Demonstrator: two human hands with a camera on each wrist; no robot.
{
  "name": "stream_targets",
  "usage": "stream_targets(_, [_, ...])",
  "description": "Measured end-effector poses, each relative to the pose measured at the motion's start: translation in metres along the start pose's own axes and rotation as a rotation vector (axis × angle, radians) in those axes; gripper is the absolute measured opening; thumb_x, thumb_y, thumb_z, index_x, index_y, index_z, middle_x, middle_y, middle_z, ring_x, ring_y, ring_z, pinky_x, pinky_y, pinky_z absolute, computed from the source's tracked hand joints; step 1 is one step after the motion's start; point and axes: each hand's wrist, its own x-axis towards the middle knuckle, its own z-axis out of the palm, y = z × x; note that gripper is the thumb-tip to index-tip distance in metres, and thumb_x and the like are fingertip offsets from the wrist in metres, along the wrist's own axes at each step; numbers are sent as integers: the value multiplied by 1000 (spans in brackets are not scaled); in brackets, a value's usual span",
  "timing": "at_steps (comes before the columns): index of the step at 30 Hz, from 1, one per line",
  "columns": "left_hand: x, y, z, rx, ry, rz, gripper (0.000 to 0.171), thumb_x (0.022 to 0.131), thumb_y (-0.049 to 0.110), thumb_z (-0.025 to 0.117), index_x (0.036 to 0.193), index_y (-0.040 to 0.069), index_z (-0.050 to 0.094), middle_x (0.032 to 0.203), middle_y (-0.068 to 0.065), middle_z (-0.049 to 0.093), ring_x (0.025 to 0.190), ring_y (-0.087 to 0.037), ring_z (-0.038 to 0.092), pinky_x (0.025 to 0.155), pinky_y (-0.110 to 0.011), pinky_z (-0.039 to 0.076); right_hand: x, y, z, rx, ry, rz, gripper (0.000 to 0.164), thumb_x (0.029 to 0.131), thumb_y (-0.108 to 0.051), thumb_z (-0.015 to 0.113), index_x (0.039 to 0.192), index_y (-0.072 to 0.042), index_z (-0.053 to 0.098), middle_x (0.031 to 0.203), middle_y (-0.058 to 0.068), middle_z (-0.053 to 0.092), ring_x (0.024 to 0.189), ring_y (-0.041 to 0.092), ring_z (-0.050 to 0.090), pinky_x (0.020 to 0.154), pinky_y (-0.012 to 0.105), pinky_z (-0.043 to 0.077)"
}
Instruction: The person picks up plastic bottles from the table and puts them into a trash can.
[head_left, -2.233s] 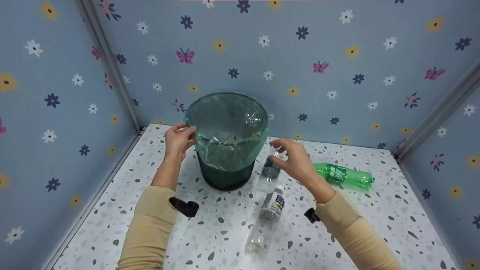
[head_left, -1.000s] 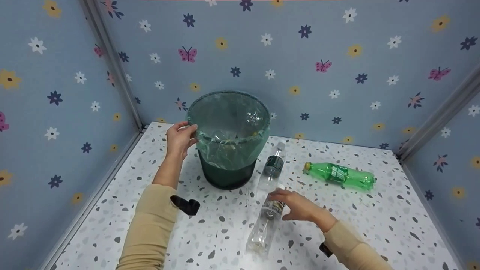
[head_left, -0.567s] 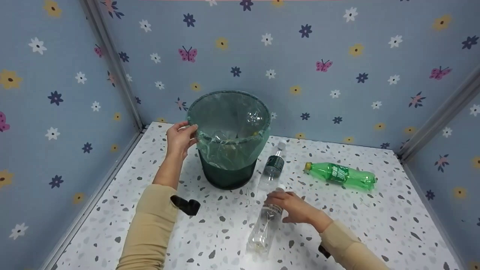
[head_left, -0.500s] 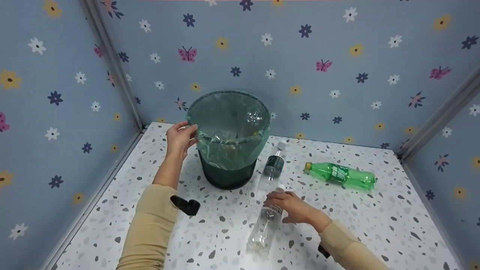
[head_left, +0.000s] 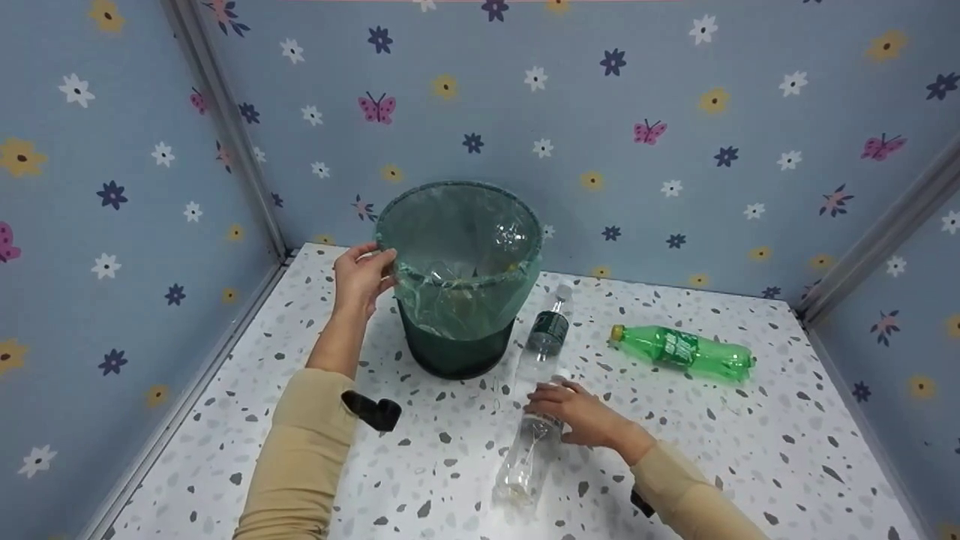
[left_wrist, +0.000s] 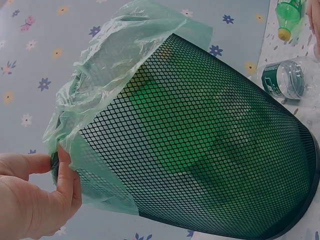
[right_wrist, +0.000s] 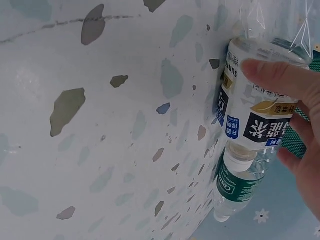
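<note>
My left hand (head_left: 358, 281) pinches the near-left rim of a black mesh waste bin (head_left: 454, 360), thumb inside and fingers outside. A thin green bin liner (left_wrist: 107, 65) is folded over the rim there. My right hand (head_left: 583, 417) grips a clear plastic bottle (head_left: 520, 469) around its labelled upper part as it lies on the table. In the right wrist view the thumb presses the white, blue and yellow label (right_wrist: 267, 107), with the white cap (right_wrist: 239, 161) beyond it. Just past that cap lies a second clear bottle (head_left: 550, 330) with a dark green label.
A green plastic bottle (head_left: 682, 351) with a yellow cap lies on its side at the right. Green and clear shapes show through the bin's mesh. The speckled white table (head_left: 420, 472) meets flower-patterned walls (head_left: 585, 112) at the back and sides.
My right hand has moved from above the far clear bottle back toward me, onto the nearer labelled bottle, and now grips it. My left hand stays on the bin rim.
</note>
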Motion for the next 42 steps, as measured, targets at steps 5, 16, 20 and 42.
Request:
stream_targets(5, [0, 1, 0, -9, 0, -7, 40, 88, 10, 54, 125, 2, 40, 97, -7, 50, 78, -15, 53, 61, -21, 48, 0, 1, 1, 2, 16, -30, 71, 56, -5, 79, 121, -9, 53, 124, 10, 50, 119, 32, 39, 96, 52, 27])
stream_targets(16, [3, -1, 2, 23, 30, -27, 41, 89, 10, 54, 127, 4, 40, 99, -8, 51, 84, -17, 53, 69, -24, 49, -3, -1, 4, -52, 40, -35, 74, 55, -19, 81, 123, -11, 52, 123, 7, 51, 115, 27, 42, 92, 50, 33])
stream_targets(20, [4, -2, 2, 23, 34, -31, 41, 89, 10, 53, 127, 4, 40, 101, -8, 51, 86, -18, 53, 72, -25, 48, -5, -1, 6, -45, 61, -16, 75, 55, -22, 81, 123, -12, 52, 123, 7, 51, 115, 27, 43, 91, 50, 34])
stream_targets(42, [0, 0, 0, -19, -7, -6, 43, 89, 9, 53, 129, 3, 38, 92, -7, 49, 74, -14, 51, 58, -20, 46, -20, -13, -11, -54, 198, 95, 74, 57, -22, 82, 124, -15, 52, 124, 4, 50, 115, 24, 42, 89, 47, 37])
